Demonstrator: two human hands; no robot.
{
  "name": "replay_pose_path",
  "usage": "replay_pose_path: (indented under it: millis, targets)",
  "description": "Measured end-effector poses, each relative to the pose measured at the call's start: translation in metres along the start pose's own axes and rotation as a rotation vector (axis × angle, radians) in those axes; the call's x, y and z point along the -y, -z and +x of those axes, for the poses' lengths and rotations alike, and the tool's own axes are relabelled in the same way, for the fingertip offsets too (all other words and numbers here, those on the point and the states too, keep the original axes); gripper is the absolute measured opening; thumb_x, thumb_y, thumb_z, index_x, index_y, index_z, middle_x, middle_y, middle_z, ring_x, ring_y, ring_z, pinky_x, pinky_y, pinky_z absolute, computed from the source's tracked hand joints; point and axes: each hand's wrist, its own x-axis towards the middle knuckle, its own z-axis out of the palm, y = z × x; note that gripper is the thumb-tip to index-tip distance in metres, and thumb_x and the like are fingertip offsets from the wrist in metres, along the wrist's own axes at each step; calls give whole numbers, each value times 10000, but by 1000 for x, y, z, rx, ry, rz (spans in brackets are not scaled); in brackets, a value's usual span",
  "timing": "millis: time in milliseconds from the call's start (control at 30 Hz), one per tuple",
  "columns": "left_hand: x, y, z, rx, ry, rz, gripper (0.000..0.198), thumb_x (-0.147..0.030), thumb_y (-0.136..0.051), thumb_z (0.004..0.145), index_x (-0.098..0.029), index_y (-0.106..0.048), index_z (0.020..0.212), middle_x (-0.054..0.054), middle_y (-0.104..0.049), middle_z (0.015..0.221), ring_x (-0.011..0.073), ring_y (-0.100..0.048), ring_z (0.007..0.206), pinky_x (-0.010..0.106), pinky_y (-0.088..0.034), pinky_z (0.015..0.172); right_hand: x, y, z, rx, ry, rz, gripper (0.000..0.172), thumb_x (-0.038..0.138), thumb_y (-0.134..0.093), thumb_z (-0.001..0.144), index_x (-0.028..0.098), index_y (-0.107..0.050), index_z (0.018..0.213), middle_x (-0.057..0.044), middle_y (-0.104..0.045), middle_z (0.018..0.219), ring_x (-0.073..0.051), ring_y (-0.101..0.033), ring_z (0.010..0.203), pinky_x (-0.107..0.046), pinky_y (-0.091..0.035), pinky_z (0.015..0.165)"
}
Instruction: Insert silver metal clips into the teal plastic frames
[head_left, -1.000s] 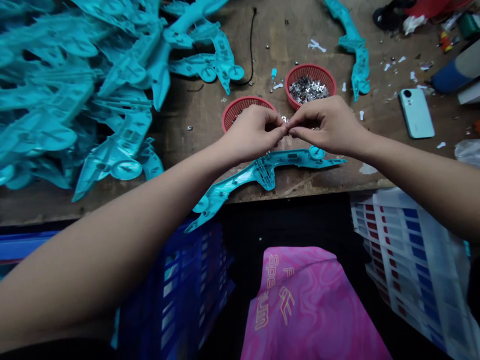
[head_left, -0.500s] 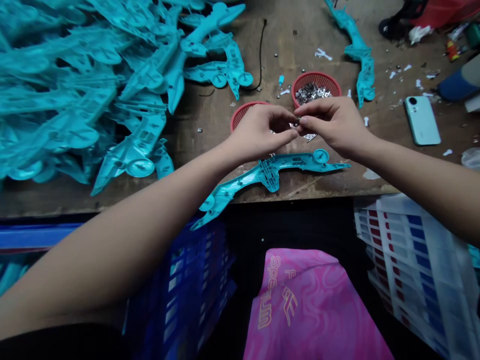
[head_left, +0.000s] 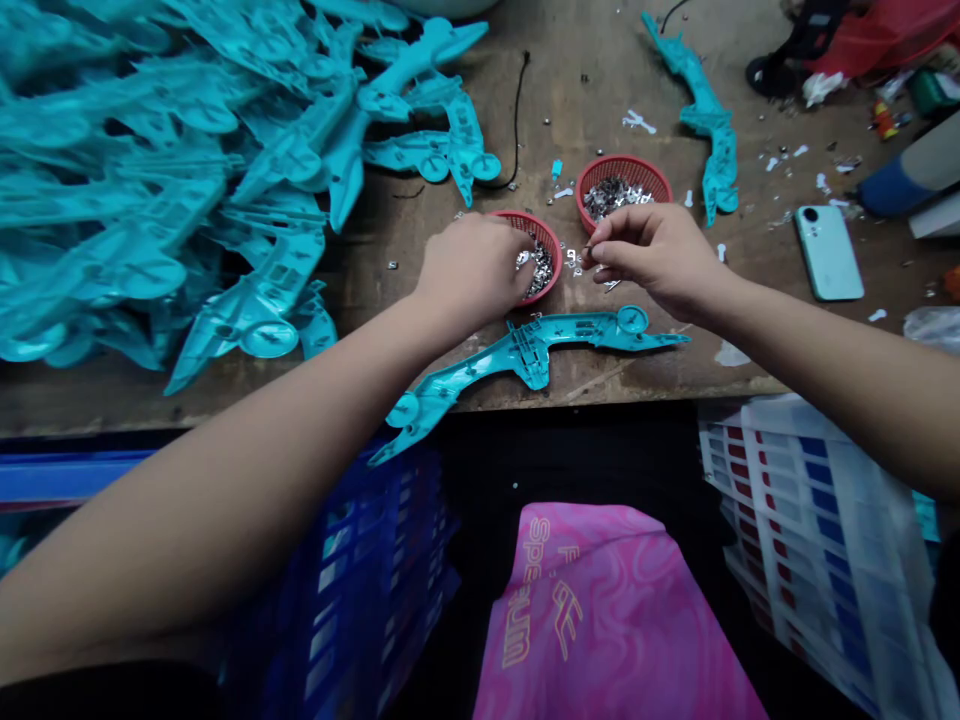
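My left hand [head_left: 476, 265] reaches into the nearer red basket [head_left: 556, 262] of small metal parts; its fingertips are bent down at the parts and mostly hidden. My right hand [head_left: 652, 250] is pinched in front of the farther red basket [head_left: 660, 172], which also holds metal pieces. A small dark piece [head_left: 587, 251] shows at its fingertips. Below both hands, a long turquoise plastic part [head_left: 531, 350] lies near the table's front edge, its ribbed inner side up.
A big heap of turquoise parts [head_left: 150, 180] covers the table's left. Another turquoise part [head_left: 709, 120] and a phone [head_left: 829, 252] lie at the right. Blue [head_left: 360, 570] and white [head_left: 825, 540] crates stand below the front edge.
My left hand has parted from my right fingertips and moved left to the nearer basket. My right hand stays pinched near the same spot. The view has shifted slightly.
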Motion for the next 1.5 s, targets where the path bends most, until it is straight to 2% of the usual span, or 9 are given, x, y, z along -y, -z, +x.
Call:
replay_pose_path:
  millis: [200,367,500,600,733,900,1067,1300,1500]
  targets:
    - [-26,-14,-17,-61,-209,-294,290,-334,-719,1171,-190,-966,1221,112,-933,1107,291,-863,1110,400,-668,1091,2,0,-12,11,163,-314,181,445,-940,1061,277,-904,1115,-93,-922,1092,-333,-881,1097,-511,-802,1010]
    - [-28,-17,-21,-37,-120,-258,295,-341,-705,1212,-200,-948,1122,120,-889,1021,323,-863,1078,442,-659,1117,13,4,-18,134,265,-620,268,371,-894,1098,296,-957,1348,-99,-948,1251,-346,-883,1184,-493,-741,1122]
    - [-31,-17,-31,39,-229,-59,281,-371,-757,1212,-188,-951,1121,121,-860,961,372,-881,1189,474,-676,1190,4,13,-7,276,299,-747,339,294,-834,1101,267,-977,1406,-114,-952,1265,-365,-880,1246,-510,-686,1185]
    - [-48,-21,-52,279,-340,221,209,-214,-784,1173,-109,-963,1198,203,-921,1133,410,-891,1295,494,-711,1217,-11,21,4,355,248,-770,246,234,-821,1068,246,-1004,1232,-104,-956,1185,-340,-886,1169,-497,-674,1163]
    - [-72,-28,-72,525,-399,469,502,19,-582,1181,47,-854,1602,368,-832,1645,425,-849,1544,464,-732,1245,-28,24,11,512,206,-707,174,228,-846,1057,259,-998,1136,-54,-951,1105,-275,-867,1040,-440,-668,1096]
    - [-75,-33,-70,534,-465,475,628,47,-490,1213,77,-707,1801,382,-737,1807,411,-756,1731,459,-641,1429,-38,19,13,619,308,-664,195,261,-793,1122,267,-986,1154,-55,-948,1145,-247,-847,1051,-417,-650,1096]
    - [-73,-33,-69,525,-468,465,637,49,-496,1205,84,-695,1810,396,-710,1828,424,-764,1721,475,-681,1393,-43,22,16,686,359,-712,229,257,-747,1142,244,-976,1157,-71,-940,1176,-261,-838,1086,-422,-643,1086]
    - [-74,-35,-71,527,-453,459,652,57,-488,1199,79,-682,1821,394,-703,1834,430,-747,1734,476,-708,1356,-38,19,14,662,353,-739,193,238,-801,1107,246,-991,1135,-67,-941,1201,-248,-849,1073,-417,-653,1100]
    - [-70,-35,-69,520,-445,440,636,61,-501,1194,41,-717,1791,364,-729,1815,416,-747,1730,460,-728,1311,-47,71,31,364,260,-898,134,343,-906,1120,247,-999,1104,-141,-950,1162,-358,-854,1178,-504,-665,1117]
